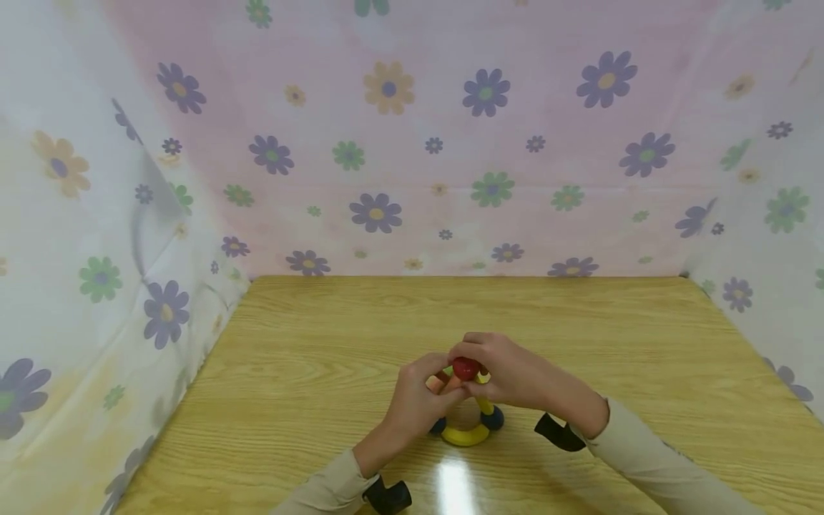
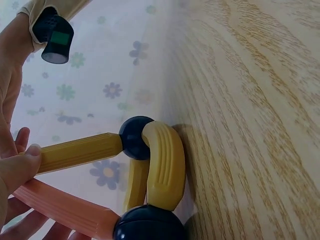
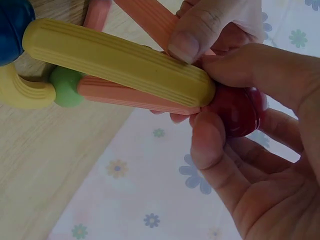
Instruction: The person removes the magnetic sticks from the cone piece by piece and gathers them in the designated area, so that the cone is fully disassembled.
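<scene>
Two-handed, lower-centre frame: gripping red ball with right hand, pinching salmon rod with left hand; showing base joined, probably lacking only top fit.

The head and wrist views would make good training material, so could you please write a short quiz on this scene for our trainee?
1. What colour is the ball that the right hand pinches?
2. True or false: in the left wrist view, the curved yellow piece sits between two green balls.
3. What does the toy structure stand on?
A) a floral cloth
B) a wood-grain table
C) a metal tray

Key:
1. Red.
2. False: the curved yellow piece sits between two dark blue balls.
3. B.
</scene>
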`<state>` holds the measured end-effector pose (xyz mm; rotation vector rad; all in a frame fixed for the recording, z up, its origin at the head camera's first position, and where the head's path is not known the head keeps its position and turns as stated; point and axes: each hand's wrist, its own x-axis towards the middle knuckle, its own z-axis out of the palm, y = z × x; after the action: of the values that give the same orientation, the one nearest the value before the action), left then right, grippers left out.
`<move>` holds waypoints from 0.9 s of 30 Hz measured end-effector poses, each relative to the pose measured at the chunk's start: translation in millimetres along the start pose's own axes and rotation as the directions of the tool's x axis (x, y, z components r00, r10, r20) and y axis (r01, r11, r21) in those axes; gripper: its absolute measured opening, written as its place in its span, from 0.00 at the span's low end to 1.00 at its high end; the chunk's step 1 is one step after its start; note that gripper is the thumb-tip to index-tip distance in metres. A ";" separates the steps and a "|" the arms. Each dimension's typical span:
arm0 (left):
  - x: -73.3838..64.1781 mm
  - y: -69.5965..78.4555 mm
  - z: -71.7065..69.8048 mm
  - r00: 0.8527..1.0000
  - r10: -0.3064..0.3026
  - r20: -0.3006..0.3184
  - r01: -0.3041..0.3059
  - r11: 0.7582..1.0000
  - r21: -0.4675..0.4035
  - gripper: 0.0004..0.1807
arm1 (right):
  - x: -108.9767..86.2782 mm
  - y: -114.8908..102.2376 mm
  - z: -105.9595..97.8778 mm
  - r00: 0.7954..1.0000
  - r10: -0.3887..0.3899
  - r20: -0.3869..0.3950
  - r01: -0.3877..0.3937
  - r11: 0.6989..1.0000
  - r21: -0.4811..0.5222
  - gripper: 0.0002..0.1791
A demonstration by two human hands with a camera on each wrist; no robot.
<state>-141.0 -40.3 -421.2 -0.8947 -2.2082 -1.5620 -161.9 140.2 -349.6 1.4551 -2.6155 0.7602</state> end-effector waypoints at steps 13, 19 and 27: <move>-2.4 -7.5 -1.7 0.999 -0.044 0.003 0.044 0.999 0.025 0.19 | -0.5 7.4 5.3 0.996 -0.029 -0.084 0.034 0.997 0.064 0.14; -2.5 -7.3 -2.3 0.999 -0.041 -0.002 0.041 0.997 0.073 0.19 | -3.5 9.0 9.7 0.991 -0.012 -0.136 0.021 0.997 0.068 0.15; -2.2 -7.6 -2.4 1.000 0.021 -0.020 -0.018 0.992 0.128 0.16 | -5.9 10.2 11.2 0.985 0.004 -0.175 0.018 0.992 0.124 0.16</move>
<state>-144.4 -44.8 -427.1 -0.8551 -2.2488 -1.3972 -164.8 144.2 -365.0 1.3554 -2.4709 1.0183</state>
